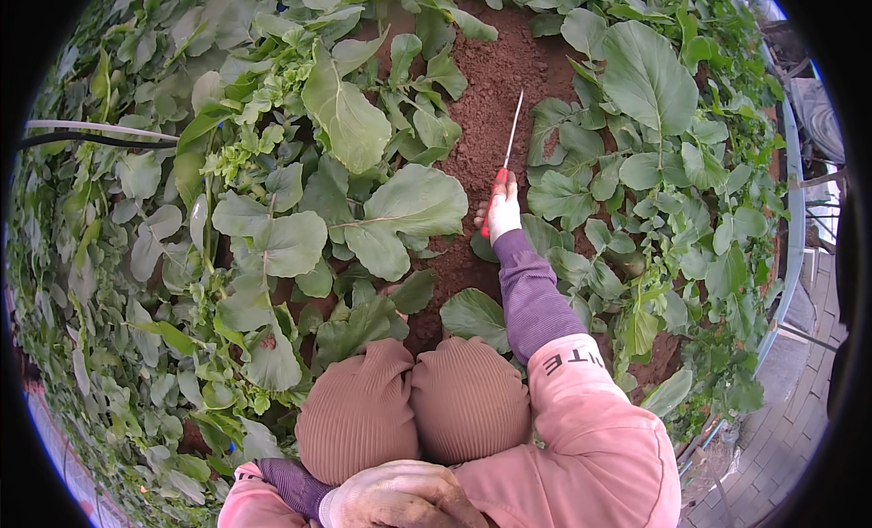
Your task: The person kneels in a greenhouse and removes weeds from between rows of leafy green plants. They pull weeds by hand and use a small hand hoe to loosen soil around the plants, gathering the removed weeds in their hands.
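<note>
Out in front of me, my right hand (pixel 502 208), in a white glove with the fingertips showing, is wrapped round the red handle of a knife (pixel 514 133). Its long, thin blade points away from me over the bare strip of soil (pixel 486 83). Broad green leaves of the plants (pixel 568 196) lie close to the right of that hand. My left hand (pixel 395 496), in a soiled pale glove, is drawn in against my lap, behind my bent knees. How its fingers are set is partly hidden, and nothing shows in it.
Dense leafy plants (pixel 386 214) crowd the left, some leaning over the soil. More leafy plants (pixel 649 78) fill the right side. A black hose and a pale one (pixel 100 133) stick in from the left. Beyond a bluish edge rail (pixel 793 210) lies grey paving (pixel 786 419).
</note>
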Available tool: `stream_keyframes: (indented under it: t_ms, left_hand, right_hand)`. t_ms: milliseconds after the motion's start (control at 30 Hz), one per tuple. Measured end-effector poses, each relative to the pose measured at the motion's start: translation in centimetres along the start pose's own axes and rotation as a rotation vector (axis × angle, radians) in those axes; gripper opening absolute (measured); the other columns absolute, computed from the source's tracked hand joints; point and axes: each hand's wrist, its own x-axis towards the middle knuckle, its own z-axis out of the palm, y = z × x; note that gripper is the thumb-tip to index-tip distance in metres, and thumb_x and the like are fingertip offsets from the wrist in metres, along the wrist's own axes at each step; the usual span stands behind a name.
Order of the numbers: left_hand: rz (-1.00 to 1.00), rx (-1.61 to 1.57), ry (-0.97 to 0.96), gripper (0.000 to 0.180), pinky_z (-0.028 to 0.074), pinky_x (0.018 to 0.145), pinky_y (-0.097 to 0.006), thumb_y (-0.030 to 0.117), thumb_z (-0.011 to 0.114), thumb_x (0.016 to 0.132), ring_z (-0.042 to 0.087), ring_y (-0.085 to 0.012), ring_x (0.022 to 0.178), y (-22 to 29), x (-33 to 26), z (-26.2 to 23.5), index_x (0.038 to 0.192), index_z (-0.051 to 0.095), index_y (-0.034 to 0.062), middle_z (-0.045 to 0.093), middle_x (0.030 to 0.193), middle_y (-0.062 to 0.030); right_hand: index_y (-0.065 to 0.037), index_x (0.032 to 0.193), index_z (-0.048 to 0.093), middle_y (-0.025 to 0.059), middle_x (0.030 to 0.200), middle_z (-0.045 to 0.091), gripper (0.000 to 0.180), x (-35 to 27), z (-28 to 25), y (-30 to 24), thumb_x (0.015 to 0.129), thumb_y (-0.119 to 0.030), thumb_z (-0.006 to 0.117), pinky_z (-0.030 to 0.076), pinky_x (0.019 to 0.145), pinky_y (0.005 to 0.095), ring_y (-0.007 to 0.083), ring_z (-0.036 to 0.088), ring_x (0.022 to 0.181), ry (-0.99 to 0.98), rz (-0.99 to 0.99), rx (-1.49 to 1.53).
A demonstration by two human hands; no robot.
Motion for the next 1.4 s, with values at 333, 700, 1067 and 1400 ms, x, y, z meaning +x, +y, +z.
stream_keyframes:
  t_ms: [333, 700, 1067, 1400]
  left_hand:
    - [-0.012, 0.007, -0.02, 0.026, 0.049, 0.063, -0.039, 0.017, 0.054, 0.084, 0.058, -0.0328, 0.072, 0.1, -0.2, -0.3, 0.091, 0.058, -0.0073, 0.058, 0.088, -0.0226]
    - [-0.025, 0.02, -0.006, 0.024, 0.049, 0.066, -0.039, 0.015, 0.054, 0.084, 0.058, -0.0328, 0.073, 0.0, 0.7, -0.7, 0.091, 0.059, -0.0071, 0.059, 0.089, -0.0226]
    - [-0.024, 0.02, 0.046, 0.023, 0.048, 0.068, -0.039, 0.014, 0.054, 0.083, 0.059, -0.0329, 0.075, 0.5, 0.0, 0.0, 0.09, 0.06, -0.0069, 0.059, 0.09, -0.0226]
    - [-0.026, 0.02, 0.057, 0.021, 0.048, 0.07, -0.039, 0.012, 0.053, 0.083, 0.059, -0.033, 0.076, 0.5, -0.5, 0.6, 0.09, 0.061, -0.0066, 0.06, 0.092, -0.0226]
  right_hand:
    - [-0.026, 0.14, 0.016, 0.001, 0.073, 0.046, 0.058, -4.0, -0.7, -2.8, 0.091, -0.021, 0.048, 0.04, 0.039, 0.0274, 0.0118, 0.043, 0.048, -0.095, -0.032, 0.207]
    - [-0.025, 0.138, 0.023, 0.004, 0.072, 0.05, 0.052, -4.5, 3.7, -0.9, 0.092, -0.026, 0.047, 0.042, 0.039, 0.0277, 0.0128, 0.048, 0.051, -0.157, -0.034, -0.115]
    - [-0.023, 0.139, 0.02, 0.0033, 0.074, 0.048, 0.056, -7.2, -1.7, -6.9, 0.092, -0.036, 0.047, 0.041, 0.043, 0.0241, 0.0091, 0.044, 0.054, -0.147, -0.172, 0.044]
    - [-0.023, 0.142, 0.018, 0.004, 0.067, 0.048, 0.058, -13.6, -8.4, -4.0, 0.092, -0.03, 0.046, 0.041, 0.039, 0.0261, 0.0112, 0.044, 0.046, -0.271, 0.201, -0.273]
